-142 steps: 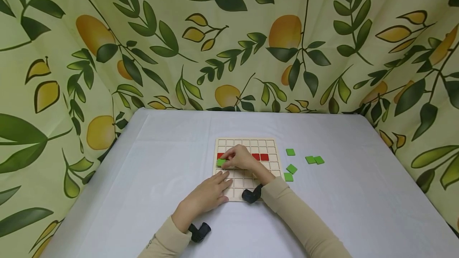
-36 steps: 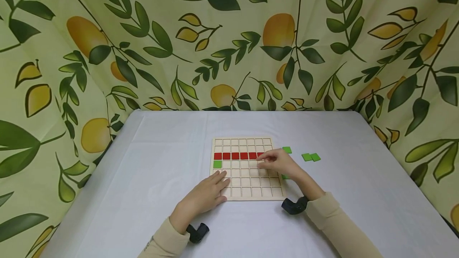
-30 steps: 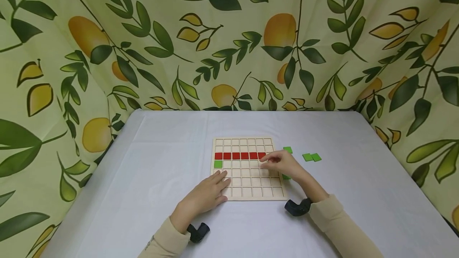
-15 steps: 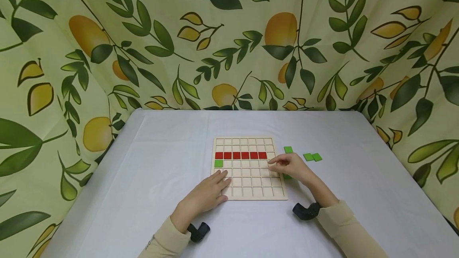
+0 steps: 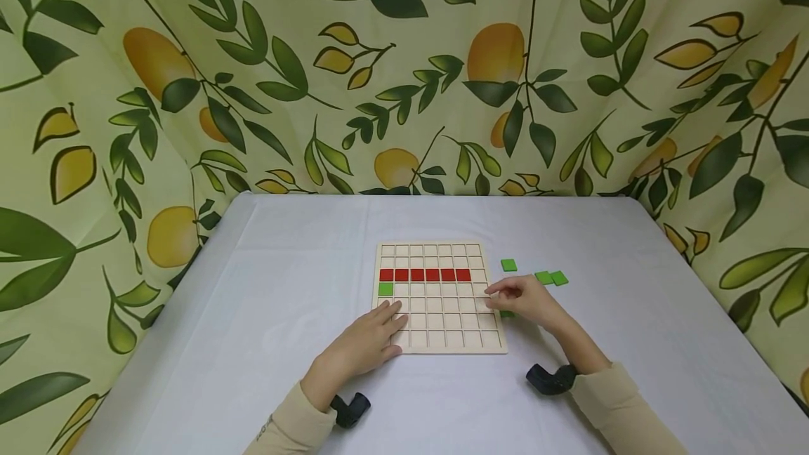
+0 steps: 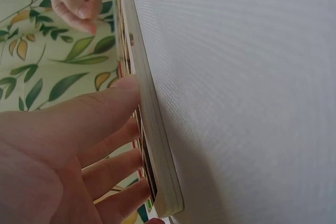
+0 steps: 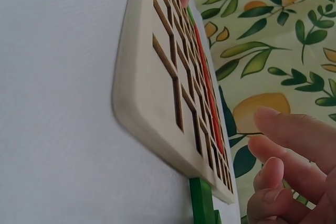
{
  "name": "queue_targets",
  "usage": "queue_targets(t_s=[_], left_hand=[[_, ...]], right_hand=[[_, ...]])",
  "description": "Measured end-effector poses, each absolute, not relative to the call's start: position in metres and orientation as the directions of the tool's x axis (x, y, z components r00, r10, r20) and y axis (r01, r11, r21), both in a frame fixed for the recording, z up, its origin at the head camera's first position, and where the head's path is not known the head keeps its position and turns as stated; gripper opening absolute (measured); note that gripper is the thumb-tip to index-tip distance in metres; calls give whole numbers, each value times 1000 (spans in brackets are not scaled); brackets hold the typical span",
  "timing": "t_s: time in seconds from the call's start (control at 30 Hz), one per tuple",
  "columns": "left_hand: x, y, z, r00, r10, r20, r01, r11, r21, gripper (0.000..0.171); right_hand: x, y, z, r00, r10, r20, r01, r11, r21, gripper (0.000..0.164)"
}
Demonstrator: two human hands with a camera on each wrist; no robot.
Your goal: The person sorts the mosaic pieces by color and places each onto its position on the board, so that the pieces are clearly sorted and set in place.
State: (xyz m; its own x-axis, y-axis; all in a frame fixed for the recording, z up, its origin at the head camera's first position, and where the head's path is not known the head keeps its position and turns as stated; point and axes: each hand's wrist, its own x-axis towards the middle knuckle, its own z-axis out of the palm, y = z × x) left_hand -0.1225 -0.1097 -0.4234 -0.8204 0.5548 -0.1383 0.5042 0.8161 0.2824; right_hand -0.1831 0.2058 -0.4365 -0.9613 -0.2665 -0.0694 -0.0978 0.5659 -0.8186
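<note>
A wooden grid board (image 5: 436,321) lies on the table with a row of red square tiles (image 5: 417,275) in it. One green tile (image 5: 385,289) sits in the leftmost cell just below that row. My left hand (image 5: 363,343) rests with spread fingers on the board's front left part; in the left wrist view its thumb (image 6: 113,98) lies at the board's edge. Over the right edge hovers my right hand (image 5: 529,300), fingers loosely bent; the right wrist view shows nothing between them. Under it peeks a loose green tile (image 5: 508,314), partly hidden.
More green tiles lie on the white cloth right of the board: a single tile (image 5: 508,265) near its upper right, and a touching pair (image 5: 560,277) farther right. A leaf-patterned curtain (image 5: 404,90) encloses the table's back and sides.
My right hand has set the green tile into the leftmost cell, let it go and moved right across the board to its right edge. My left hand has stayed put.
</note>
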Motion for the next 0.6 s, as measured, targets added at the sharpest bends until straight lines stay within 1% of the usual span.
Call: queue_targets(t_s=[0.6], left_hand=[[-122,-109,-423,-821,555,-132,507,816,277,53]], right_hand=[[-175,223,-440,-959,-264,-107,-75,597,-799,28]])
